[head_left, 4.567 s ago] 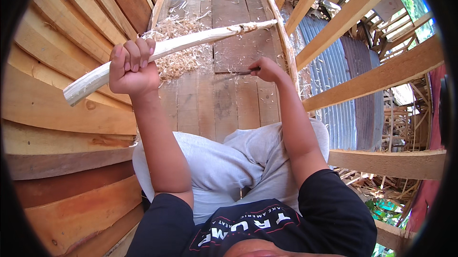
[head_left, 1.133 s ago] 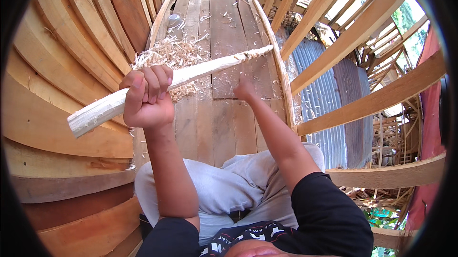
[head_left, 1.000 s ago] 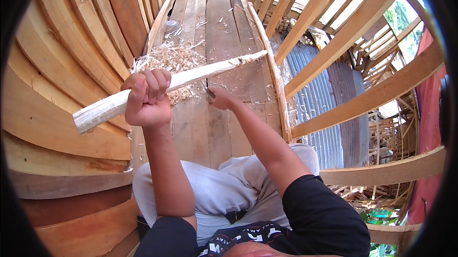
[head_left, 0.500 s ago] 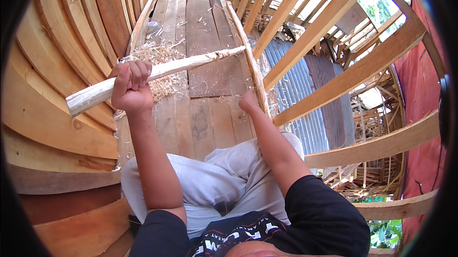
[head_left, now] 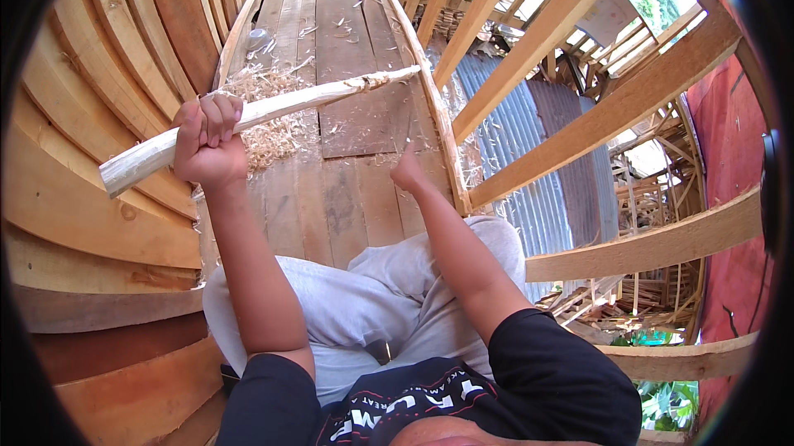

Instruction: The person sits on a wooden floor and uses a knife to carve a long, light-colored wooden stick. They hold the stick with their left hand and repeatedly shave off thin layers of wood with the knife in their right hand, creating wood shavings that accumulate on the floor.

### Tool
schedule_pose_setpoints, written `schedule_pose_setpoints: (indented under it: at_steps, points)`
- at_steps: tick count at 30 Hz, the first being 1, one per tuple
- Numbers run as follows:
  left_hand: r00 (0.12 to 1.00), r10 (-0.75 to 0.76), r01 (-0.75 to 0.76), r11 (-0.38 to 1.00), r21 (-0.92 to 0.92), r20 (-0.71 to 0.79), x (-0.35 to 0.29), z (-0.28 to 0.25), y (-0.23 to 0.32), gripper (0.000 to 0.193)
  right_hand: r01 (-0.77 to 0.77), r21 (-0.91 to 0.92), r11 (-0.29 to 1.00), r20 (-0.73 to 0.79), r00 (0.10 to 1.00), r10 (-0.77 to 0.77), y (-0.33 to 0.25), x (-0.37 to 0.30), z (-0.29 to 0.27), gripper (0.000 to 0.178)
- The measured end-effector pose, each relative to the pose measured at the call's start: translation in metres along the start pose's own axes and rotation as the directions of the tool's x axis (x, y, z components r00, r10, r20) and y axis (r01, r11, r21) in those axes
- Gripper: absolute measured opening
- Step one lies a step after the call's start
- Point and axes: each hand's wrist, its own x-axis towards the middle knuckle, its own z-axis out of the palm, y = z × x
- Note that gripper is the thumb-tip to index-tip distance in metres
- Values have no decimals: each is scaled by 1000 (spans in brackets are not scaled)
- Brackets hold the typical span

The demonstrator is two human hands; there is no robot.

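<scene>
My left hand is wrapped round a pale, stripped wooden pole near its thick, cut end. The pole slants up to the right. Its thinner far end still has brownish patches and meets or overlaps the long wooden rail on the right; I cannot tell if they touch. Lower and to the right, my right hand is closed in a fist, apart from the pole. A small pale tip shows just above that fist, but what it holds blends into the boards and cannot be made out.
Curled wood shavings lie heaped on the plank floor beyond the pole, near a small round container. Curved timber ribs wall the left side. Open slanting ribs stand on the right, with corrugated metal sheets below them.
The pole and my left hand have shifted slightly left and down in the picture. My right hand has moved left, away from the right rail. The view has tilted a little.
</scene>
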Motion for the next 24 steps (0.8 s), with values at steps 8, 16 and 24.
schedule_pose_setpoints:
  at_steps: [8,16,24]
  points:
    - [1000,-4,4,1000,19,9,3,9,-3,39,426,-158,891,208,896,-392,-21,-17,46,85]
    - [999,35,-34,999,19,-31,3,6,0,40,85,212,974,37,995,-95,-41,-45,23,70]
    - [1000,22,-22,1000,8,5,2,10,-8,40,85,-328,941,45,996,-74,4,1,55,59]
